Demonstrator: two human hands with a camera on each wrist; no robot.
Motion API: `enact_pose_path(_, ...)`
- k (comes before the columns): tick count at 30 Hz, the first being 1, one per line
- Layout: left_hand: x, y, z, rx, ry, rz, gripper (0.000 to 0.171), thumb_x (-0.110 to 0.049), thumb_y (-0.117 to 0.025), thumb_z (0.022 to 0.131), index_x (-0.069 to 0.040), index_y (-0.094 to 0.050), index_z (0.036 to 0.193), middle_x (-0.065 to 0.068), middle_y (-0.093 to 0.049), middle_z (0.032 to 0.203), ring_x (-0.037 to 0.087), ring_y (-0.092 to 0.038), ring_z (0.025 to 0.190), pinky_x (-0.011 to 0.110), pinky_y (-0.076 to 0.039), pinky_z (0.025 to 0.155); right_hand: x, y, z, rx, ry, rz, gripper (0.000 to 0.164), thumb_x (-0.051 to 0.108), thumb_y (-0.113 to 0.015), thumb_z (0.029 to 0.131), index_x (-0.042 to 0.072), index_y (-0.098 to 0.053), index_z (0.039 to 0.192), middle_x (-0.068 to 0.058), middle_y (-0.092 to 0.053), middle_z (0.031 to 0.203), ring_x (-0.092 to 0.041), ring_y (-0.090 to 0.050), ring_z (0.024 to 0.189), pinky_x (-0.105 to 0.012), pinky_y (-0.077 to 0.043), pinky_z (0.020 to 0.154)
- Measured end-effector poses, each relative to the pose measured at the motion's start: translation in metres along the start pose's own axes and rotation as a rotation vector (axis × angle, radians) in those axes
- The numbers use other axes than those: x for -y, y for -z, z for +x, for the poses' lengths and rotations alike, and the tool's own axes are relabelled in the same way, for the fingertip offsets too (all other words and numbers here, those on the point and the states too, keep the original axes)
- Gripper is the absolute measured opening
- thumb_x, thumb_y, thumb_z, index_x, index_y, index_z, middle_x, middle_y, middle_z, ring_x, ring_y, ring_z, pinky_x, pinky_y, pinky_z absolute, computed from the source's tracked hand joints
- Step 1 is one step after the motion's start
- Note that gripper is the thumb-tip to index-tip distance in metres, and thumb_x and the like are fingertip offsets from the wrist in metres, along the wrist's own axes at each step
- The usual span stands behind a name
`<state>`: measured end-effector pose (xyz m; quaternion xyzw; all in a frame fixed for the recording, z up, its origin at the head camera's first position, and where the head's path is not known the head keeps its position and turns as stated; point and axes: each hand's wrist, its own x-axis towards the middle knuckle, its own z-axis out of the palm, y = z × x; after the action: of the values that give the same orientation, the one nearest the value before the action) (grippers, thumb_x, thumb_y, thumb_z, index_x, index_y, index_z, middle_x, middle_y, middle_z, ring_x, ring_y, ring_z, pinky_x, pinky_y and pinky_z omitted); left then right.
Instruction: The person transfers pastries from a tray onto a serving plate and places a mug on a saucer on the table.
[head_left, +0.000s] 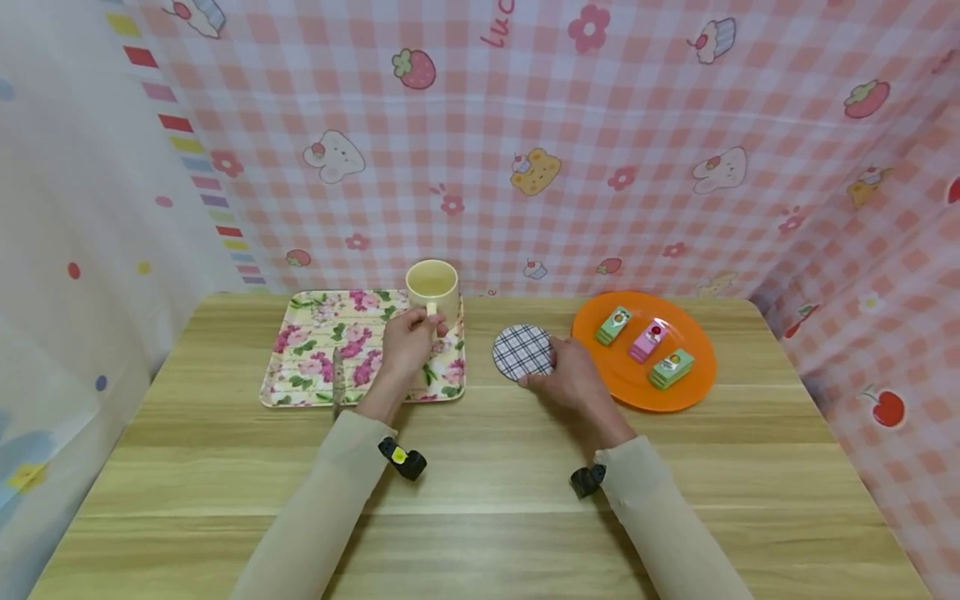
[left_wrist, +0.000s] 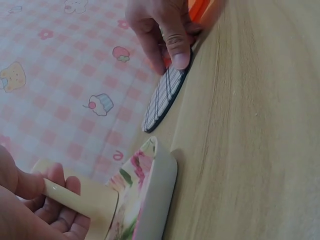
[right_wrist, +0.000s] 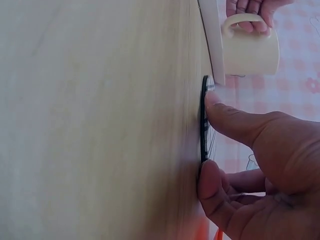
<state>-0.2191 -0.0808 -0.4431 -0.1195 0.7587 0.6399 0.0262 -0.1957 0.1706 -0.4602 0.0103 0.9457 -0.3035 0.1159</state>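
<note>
A pale yellow mug (head_left: 432, 282) stands upright at the back right corner of the floral tray (head_left: 307, 367). My left hand (head_left: 407, 343) grips its handle (left_wrist: 65, 197), fingers curled round it. To the right of the tray, a round plaid coaster (head_left: 521, 352) with a dark edge lies on the table. My right hand (head_left: 572, 373) holds the coaster's right side between thumb (right_wrist: 232, 120) and fingers. In the right wrist view the coaster (right_wrist: 204, 130) looks flat against the wood or very close to it.
An orange plate (head_left: 637, 396) right of my right hand bears two green boxes and a pink one (head_left: 648, 340). A slim shiny utensil (head_left: 337, 375) lies across the tray's front edge, partly behind my left forearm. A checkered cloth (head_left: 480, 225) hangs behind the table.
</note>
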Motion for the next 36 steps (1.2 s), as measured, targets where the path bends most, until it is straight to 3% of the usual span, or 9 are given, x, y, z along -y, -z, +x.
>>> enact_pose_path(3, 0.002, 0.0, 0.001, -0.017, 0.004, -0.018, 0.024, -0.017, -0.055, 0.106, 0.0, -0.07, 0.112, 0.012, -0.072, 0.103, 0.019, -0.06, 0.097, 0.034, -0.053, 0.084, -0.001, 0.001, 0.001, 0.01, 0.014, -0.007, 0.091, 0.04, -0.085, 0.084, -0.002, -0.043, 0.153, -0.021, -0.055, 0.137, -0.032, -0.053, 0.114, -0.047, -0.048, 0.107)
enact_pose_path(6, 0.005, 0.0, 0.002, -0.029, -0.004, -0.026, 0.024, -0.014, -0.054, 0.106, 0.001, -0.071, 0.112, 0.012, -0.072, 0.1, 0.02, -0.062, 0.097, 0.038, -0.055, 0.087, -0.002, 0.001, 0.001, 0.014, 0.024, -0.006, 0.092, 0.039, -0.086, 0.084, 0.0, -0.042, 0.154, -0.018, -0.056, 0.13, -0.03, -0.053, 0.11, -0.044, -0.049, 0.101)
enact_pose_path(14, 0.011, 0.002, 0.0, -0.082, -0.002, -0.022, 0.022, -0.014, -0.056, 0.105, -0.002, -0.074, 0.106, 0.007, -0.072, 0.092, 0.017, -0.063, 0.09, 0.021, -0.051, 0.071, -0.007, 0.0, 0.004, 0.042, 0.017, 0.024, 0.094, 0.038, -0.086, 0.083, 0.005, -0.038, 0.158, -0.013, -0.054, 0.122, -0.028, -0.052, 0.108, -0.041, -0.048, 0.099)
enact_pose_path(21, 0.011, 0.004, -0.002, -0.095, -0.054, -0.057, 0.02, -0.012, -0.057, 0.104, -0.002, -0.074, 0.103, 0.007, -0.072, 0.09, 0.018, -0.061, 0.087, 0.02, -0.047, 0.065, -0.007, 0.0, 0.004, 0.034, 0.005, 0.038, 0.095, 0.039, -0.085, 0.084, 0.007, -0.036, 0.159, -0.013, -0.053, 0.124, -0.029, -0.051, 0.111, -0.043, -0.047, 0.103)
enact_pose_path(30, 0.007, 0.007, -0.011, -0.064, -0.129, -0.057, 0.02, -0.011, -0.056, 0.105, -0.003, -0.075, 0.104, 0.009, -0.072, 0.093, 0.029, -0.06, 0.09, 0.021, -0.044, 0.063, -0.007, -0.001, 0.003, 0.038, 0.014, 0.061, 0.094, 0.038, -0.084, 0.085, 0.006, -0.036, 0.159, -0.014, -0.053, 0.125, -0.028, -0.051, 0.111, -0.043, -0.047, 0.102)
enact_pose_path(36, 0.001, 0.006, -0.028, 0.005, -0.119, -0.077, 0.022, -0.013, -0.054, 0.106, -0.003, -0.074, 0.106, 0.009, -0.073, 0.094, 0.025, -0.057, 0.09, 0.022, -0.038, 0.06, -0.008, -0.002, 0.004, 0.035, 0.022, 0.045, 0.094, 0.038, -0.084, 0.085, 0.006, -0.036, 0.159, -0.013, -0.052, 0.121, -0.028, -0.051, 0.109, -0.041, -0.047, 0.099)
